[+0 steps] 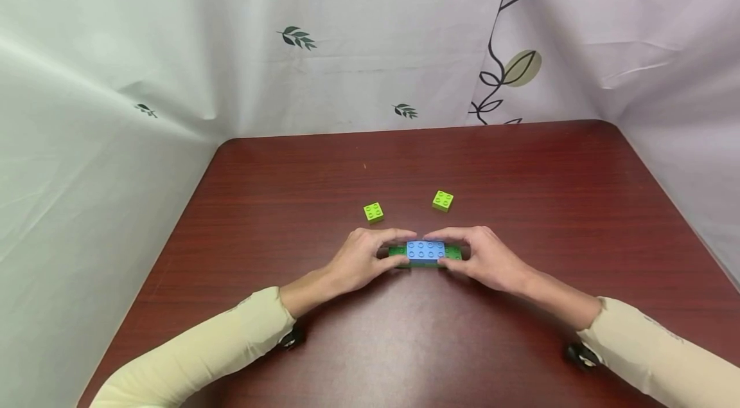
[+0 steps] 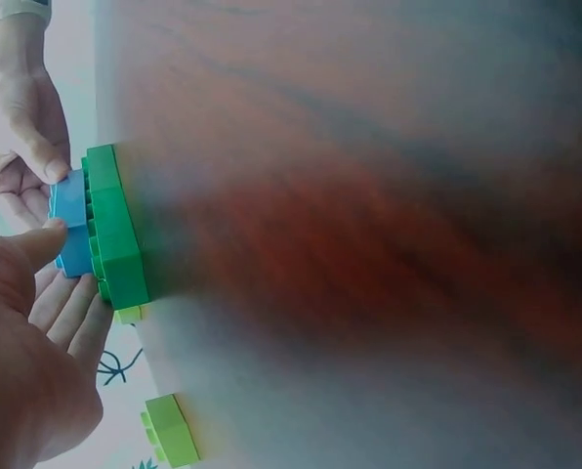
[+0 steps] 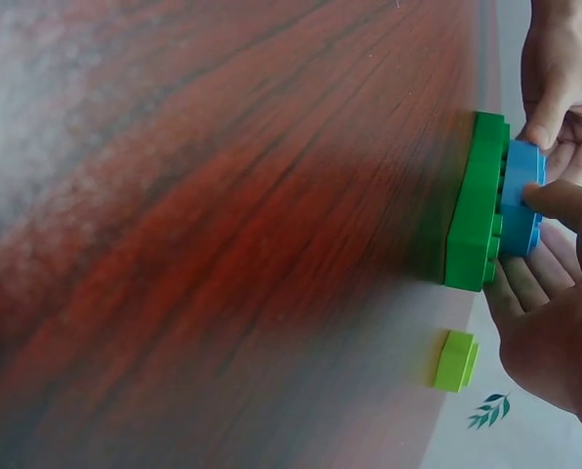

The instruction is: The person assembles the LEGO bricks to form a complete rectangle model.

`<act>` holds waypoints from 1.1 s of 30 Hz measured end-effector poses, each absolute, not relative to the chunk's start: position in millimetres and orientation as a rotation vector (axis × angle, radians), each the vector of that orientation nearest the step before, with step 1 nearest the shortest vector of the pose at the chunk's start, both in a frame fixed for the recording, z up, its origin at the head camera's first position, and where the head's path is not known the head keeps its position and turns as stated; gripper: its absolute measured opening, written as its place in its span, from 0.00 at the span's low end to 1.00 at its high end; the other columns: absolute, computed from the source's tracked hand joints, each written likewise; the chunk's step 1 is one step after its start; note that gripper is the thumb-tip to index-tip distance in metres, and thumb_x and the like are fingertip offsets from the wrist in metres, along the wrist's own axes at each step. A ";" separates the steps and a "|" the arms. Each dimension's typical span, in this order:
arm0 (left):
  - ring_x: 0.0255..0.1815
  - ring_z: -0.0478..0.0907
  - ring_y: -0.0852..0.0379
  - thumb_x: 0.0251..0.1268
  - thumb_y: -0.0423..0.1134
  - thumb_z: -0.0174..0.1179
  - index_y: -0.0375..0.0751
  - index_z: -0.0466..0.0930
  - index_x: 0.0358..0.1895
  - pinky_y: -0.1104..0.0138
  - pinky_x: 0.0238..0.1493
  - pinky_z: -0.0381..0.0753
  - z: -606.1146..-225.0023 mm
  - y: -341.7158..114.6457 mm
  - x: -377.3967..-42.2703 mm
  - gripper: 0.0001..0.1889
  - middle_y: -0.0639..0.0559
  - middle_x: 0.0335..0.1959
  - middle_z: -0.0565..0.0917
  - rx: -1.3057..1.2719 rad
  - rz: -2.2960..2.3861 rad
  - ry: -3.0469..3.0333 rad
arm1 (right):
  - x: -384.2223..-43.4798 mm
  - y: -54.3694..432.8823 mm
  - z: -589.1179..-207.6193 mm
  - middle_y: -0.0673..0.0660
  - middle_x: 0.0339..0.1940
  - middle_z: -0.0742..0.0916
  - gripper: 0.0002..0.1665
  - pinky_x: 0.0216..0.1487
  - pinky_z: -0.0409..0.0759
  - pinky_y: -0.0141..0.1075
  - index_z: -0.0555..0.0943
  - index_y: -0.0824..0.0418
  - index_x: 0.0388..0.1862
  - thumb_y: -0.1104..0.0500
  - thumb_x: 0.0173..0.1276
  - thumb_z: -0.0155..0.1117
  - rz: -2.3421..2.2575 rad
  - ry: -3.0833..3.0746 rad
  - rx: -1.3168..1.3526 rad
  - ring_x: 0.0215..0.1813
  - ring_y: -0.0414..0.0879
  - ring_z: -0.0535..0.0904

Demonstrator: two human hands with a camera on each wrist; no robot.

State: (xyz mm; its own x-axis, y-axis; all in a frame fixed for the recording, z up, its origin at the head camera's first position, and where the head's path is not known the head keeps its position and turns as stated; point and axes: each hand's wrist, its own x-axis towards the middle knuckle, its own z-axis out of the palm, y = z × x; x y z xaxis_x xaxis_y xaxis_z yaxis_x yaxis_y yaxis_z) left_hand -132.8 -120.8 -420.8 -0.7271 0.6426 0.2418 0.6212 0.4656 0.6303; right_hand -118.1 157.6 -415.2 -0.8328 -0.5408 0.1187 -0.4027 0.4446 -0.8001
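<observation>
A long green brick base (image 1: 397,251) lies on the table with a blue eight-stud brick (image 1: 426,250) on its middle, studs up. Whether the green part is one brick or several I cannot tell. My left hand (image 1: 358,260) pinches the blue brick's left part, thumb on the near side and fingers behind. From the other end my right hand (image 1: 491,260) grips it the same way. In the left wrist view both thumbs press the blue brick (image 2: 71,225). The right wrist view shows the green base (image 3: 477,205) flat against the table.
Two lime-green four-stud bricks stand apart beyond the hands: a left one (image 1: 373,212) and a right one (image 1: 442,201). The dark red wooden table (image 1: 277,202) has a white patterned curtain (image 1: 358,74) along its back and sides.
</observation>
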 end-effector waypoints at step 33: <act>0.53 0.87 0.64 0.68 0.37 0.75 0.48 0.87 0.63 0.66 0.52 0.85 -416.2 -117.9 -135.7 0.21 0.55 0.52 0.91 1.035 1.140 2.592 | -122.6 160.1 -415.1 0.54 0.58 0.90 0.26 0.52 0.87 0.41 0.88 0.59 0.64 0.67 0.67 0.78 -1.327 2.488 -0.882 0.51 0.42 0.87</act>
State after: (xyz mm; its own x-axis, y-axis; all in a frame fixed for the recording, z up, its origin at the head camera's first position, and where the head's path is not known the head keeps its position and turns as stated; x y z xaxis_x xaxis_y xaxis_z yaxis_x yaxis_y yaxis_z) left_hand -135.7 -117.9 -416.2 -0.7572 0.6357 0.1498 0.5402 0.4807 0.6907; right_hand -122.6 160.1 -415.1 -0.8059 -0.5818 0.1097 -0.4151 0.4231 -0.8054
